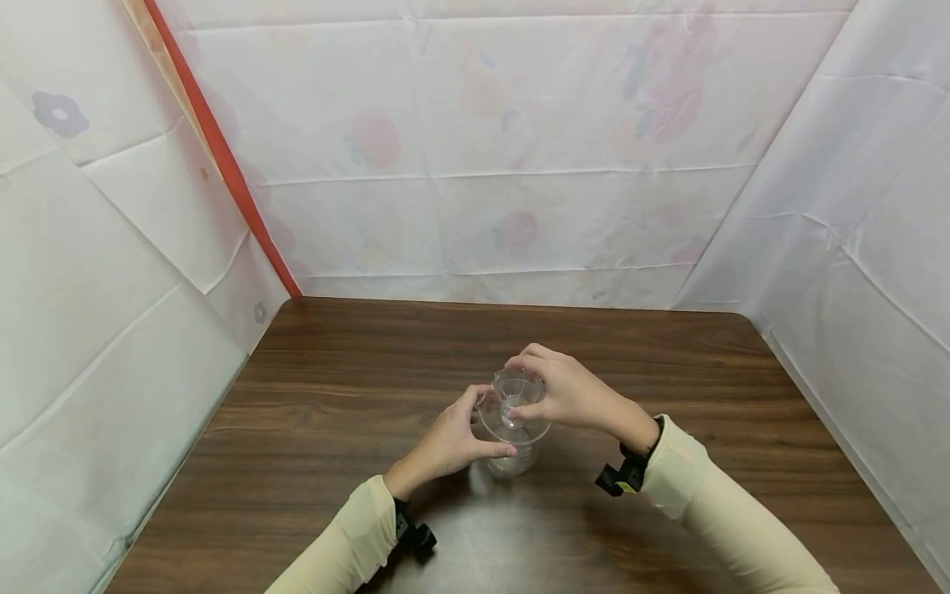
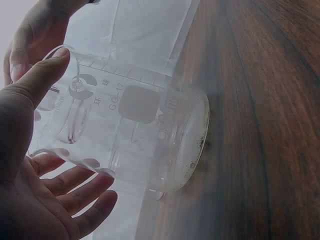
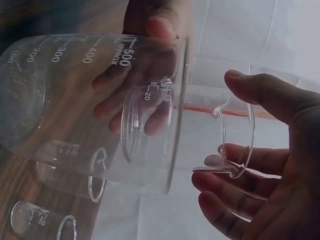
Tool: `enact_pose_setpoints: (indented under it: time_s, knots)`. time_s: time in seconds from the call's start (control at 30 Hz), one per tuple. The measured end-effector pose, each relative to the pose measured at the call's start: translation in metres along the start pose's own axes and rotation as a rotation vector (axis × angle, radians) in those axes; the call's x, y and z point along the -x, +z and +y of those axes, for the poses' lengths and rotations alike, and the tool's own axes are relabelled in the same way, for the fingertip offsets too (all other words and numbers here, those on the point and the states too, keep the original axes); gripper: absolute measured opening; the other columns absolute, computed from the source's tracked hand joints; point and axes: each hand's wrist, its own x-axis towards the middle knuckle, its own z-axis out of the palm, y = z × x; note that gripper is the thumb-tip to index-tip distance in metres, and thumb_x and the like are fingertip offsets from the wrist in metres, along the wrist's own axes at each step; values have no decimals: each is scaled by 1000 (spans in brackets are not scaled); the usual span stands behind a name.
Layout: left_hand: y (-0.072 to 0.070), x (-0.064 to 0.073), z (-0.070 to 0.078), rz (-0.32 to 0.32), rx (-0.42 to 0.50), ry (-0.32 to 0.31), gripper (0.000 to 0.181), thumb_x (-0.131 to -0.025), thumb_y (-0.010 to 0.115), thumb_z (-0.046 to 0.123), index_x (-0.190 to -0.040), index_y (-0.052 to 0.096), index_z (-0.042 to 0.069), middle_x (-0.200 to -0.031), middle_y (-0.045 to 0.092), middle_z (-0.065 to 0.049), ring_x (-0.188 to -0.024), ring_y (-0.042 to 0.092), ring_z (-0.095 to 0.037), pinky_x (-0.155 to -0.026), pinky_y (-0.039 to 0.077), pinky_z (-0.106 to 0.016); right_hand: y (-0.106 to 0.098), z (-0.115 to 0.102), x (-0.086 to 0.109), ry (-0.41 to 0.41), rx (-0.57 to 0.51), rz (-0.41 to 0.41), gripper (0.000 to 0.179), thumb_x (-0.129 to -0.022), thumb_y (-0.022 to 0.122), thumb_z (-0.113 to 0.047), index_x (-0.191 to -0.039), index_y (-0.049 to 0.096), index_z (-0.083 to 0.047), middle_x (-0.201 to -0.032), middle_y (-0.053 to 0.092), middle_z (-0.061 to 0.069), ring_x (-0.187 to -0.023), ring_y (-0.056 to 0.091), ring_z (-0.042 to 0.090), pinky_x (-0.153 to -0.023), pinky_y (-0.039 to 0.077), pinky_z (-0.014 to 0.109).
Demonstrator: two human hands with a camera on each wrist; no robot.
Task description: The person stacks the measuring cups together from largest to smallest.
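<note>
A large clear glass beaker with white graduations up to 500 stands upright on the wooden table. My left hand grips it near the rim, thumb on the near side and fingers round the far side. In my right hand, thumb and fingers hold a small glass beaker by its upper edge. Its lower part is inside the mouth of the large beaker, with its base above the large one's bottom.
Low in the right wrist view are two more small beakers, one in front and one overlapping the large beaker's wall. The brown table is enclosed by white patterned sheets at back and sides.
</note>
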Motion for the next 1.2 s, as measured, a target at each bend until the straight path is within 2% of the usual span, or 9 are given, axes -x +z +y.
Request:
enact_pose_setpoints:
  time_s: [0.37,0.53,0.8,1.03,1.2]
  knots:
    - [1,-1,-1,5,12,27,88,-71,86,44,-140,41,13,-137,55,-8,-113,61,-36,-93,53,-47,8,3,-1,-1,-3,-28,54,-77,82,-31,-119,64,-3,-111,63,9,-91,65,23,-73,52,26]
    - [0,-1,-2,-1,12,33,88,-71,85,44,-141,41,13,-137,54,-10,-113,61,-35,-92,53,-46,10,1,-1,2,6,-45,54,-77,83,-32,-119,64,-4,-110,62,6,-88,64,21,-71,50,24]
    - [0,-1,-1,-8,-2,9,88,-71,85,46,-141,41,17,-140,52,-8,-114,61,-36,-93,53,-46,13,1,-2,0,40,-65,55,-77,83,-33,-120,64,-5,-111,62,5,-81,55,9,-68,47,21]
    - [0,-1,0,-8,-2,12,89,-71,85,47,-142,40,19,-141,52,-8,-115,60,-36,-93,53,-46,16,3,-2,-6,45,-74,52,-76,83,-33,-119,65,-9,-110,61,1,-80,53,7,-68,46,20]
    - [0,-1,0,-12,-2,9,89,-71,84,48,-143,39,20,-143,51,-7,-116,59,-34,-94,53,-46,17,2,-2,-10,39,-90,52,-77,83,-33,-120,65,-9,-110,62,4,-82,57,11,-69,47,21]
